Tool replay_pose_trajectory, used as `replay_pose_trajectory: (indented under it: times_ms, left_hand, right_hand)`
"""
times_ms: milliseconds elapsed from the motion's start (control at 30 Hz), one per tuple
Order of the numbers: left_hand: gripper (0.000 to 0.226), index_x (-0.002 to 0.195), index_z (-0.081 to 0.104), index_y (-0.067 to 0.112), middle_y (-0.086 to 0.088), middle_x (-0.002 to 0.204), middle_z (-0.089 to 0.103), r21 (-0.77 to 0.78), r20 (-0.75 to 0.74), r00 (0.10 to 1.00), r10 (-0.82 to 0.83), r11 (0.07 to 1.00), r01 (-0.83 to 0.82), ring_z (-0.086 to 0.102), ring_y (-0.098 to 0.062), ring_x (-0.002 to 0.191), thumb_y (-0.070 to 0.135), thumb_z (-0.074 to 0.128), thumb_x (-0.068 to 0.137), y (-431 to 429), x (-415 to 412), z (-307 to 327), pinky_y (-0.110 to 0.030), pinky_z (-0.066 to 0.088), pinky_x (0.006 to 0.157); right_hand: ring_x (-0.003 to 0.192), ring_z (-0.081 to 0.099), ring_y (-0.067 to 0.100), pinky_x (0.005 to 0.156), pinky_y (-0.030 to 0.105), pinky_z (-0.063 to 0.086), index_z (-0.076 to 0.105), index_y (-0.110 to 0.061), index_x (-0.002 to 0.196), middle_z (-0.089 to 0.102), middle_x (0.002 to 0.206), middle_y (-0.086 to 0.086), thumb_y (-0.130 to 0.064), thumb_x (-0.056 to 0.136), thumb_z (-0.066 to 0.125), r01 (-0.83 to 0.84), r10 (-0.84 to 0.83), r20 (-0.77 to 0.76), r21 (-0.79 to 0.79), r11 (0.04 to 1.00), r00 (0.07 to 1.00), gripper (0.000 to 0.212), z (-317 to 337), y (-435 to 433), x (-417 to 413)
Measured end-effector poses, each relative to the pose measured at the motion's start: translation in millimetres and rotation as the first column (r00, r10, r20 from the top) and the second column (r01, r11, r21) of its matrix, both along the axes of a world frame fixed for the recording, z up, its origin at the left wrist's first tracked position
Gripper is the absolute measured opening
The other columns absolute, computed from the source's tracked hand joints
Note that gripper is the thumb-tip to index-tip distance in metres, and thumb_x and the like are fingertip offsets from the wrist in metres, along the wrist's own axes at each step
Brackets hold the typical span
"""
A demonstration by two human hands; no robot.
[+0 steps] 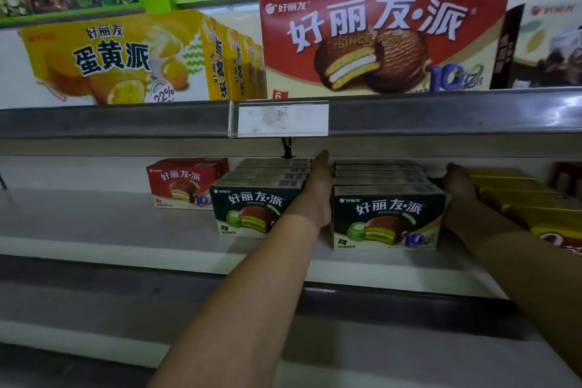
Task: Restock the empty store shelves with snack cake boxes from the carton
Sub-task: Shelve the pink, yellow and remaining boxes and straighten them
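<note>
Head view: on the shelf (94, 224), the green row (385, 217) of snack boxes stands at four o'clock from centre. The left hand (318, 189) lies flat, fingers straight, against the row's nine o'clock side. The right hand (459, 195) presses its three o'clock side. The hands are apart, with the row between them. A second green row (252, 208) and red boxes (182, 181) stand toward nine o'clock, yellow boxes (529, 198) at three o'clock.

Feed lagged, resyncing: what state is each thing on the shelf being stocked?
right green row, upright, clamped between both hands
left hand, flat on its left side
right hand, pressed on its right side
left green row, upright, not held
red boxes, upright, set further back
</note>
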State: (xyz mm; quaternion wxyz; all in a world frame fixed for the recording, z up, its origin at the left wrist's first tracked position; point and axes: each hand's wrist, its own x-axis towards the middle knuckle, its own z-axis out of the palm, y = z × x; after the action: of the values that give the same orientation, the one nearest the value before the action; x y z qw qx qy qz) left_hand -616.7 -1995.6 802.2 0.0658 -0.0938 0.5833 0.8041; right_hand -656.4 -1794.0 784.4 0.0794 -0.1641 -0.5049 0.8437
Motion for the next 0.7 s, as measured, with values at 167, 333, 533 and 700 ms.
replay_pose_trajectory:
  times_ms: [167,333,533,700]
  left_hand:
    - [0.074,0.156,0.035,0.025,-0.008,0.160,0.038,-0.139,-0.090,0.996,-0.008,0.990,-0.005,0.044,-0.031,0.140,0.069,0.039,0.097,7.2,19.5,29.2,-0.048,0.035,0.118]
    - [0.027,0.119,0.061,0.013,-0.006,0.110,0.062,-0.274,-0.290,0.956,-0.036,0.961,-0.047,0.057,-0.018,0.094,0.024,0.038,0.110,-0.9,47.0,51.9,-0.024,0.046,0.077]
    - [0.049,0.141,0.055,0.024,0.001,0.136,0.059,-0.792,-0.423,0.878,-0.226,0.563,-0.237,0.056,-0.019,0.119,0.048,0.059,0.098,-50.4,65.7,56.4,-0.028,0.042,0.096]
    - [0.114,0.158,0.006,0.051,0.003,0.171,0.003,-0.971,-0.135,0.953,-0.273,-0.156,-0.182,0.001,-0.034,0.157,0.086,0.064,0.066,-128.0,60.1,18.7,-0.063,0.012,0.123]
  right_hand:
    - [0.091,0.067,0.033,0.067,0.032,0.048,0.056,-0.004,0.129,0.068,0.111,0.015,-0.057,0.098,0.041,0.002,-0.002,0.000,0.005,1.000,1.000,0.063,7.1,-0.4,6.9]
    - [0.108,0.061,0.037,0.082,0.040,0.051,0.052,0.002,0.134,0.061,0.125,0.022,-0.060,0.101,0.033,-0.126,0.132,-0.008,0.249,0.960,0.991,0.073,27.5,5.6,28.6]
    - [0.131,0.046,0.032,0.111,0.045,0.037,0.055,-0.016,0.137,0.050,0.145,0.011,-0.048,0.100,0.047,-0.066,0.117,-0.075,0.490,0.869,0.990,0.049,59.4,4.4,68.4]
    - [0.104,0.060,0.023,0.094,0.036,0.046,0.058,-0.027,0.122,0.062,0.116,0.001,-0.062,0.074,0.073,-0.175,0.263,-0.066,0.590,0.788,0.963,0.060,41.7,-10.1,106.2]
